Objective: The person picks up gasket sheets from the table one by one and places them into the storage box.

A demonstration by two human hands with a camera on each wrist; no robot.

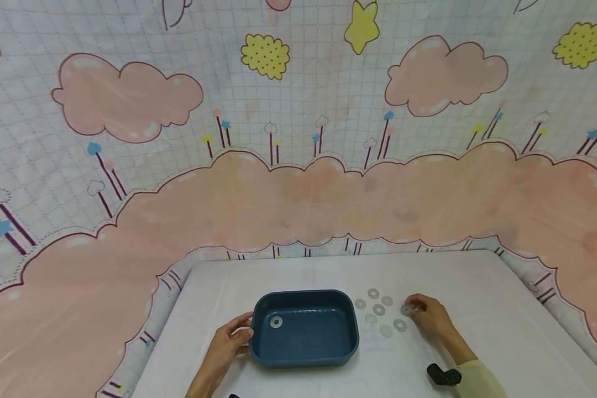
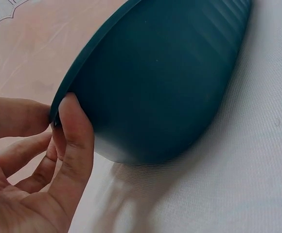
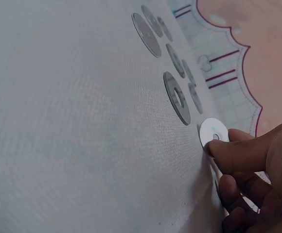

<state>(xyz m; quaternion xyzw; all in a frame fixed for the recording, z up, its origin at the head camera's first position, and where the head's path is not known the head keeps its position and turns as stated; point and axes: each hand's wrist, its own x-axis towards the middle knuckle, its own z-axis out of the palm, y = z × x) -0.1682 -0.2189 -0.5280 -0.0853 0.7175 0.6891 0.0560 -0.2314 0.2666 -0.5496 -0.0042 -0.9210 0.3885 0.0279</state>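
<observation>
A dark blue rectangular tray [image 1: 305,362] stands on the white table, with one metal washer [image 1: 276,321] lying inside at its left. My left hand [image 1: 227,338] pinches the tray's left rim between thumb and fingers, as the left wrist view also shows up close. To the right of the tray, my right hand [image 1: 430,314] pinches a flat metal washer [image 3: 214,130] between thumb and forefinger, its edge tipped up from the table. Several more washers [image 1: 378,310] lie flat between the tray and my right hand, the nearest being a washer [image 3: 178,98] with a wide hole.
The white table [image 1: 219,282] reaches back to a patterned cloth backdrop [image 1: 298,204]. A black strap piece [image 1: 444,375] sits at the right wrist, by a pale yellow sleeve [image 1: 479,380].
</observation>
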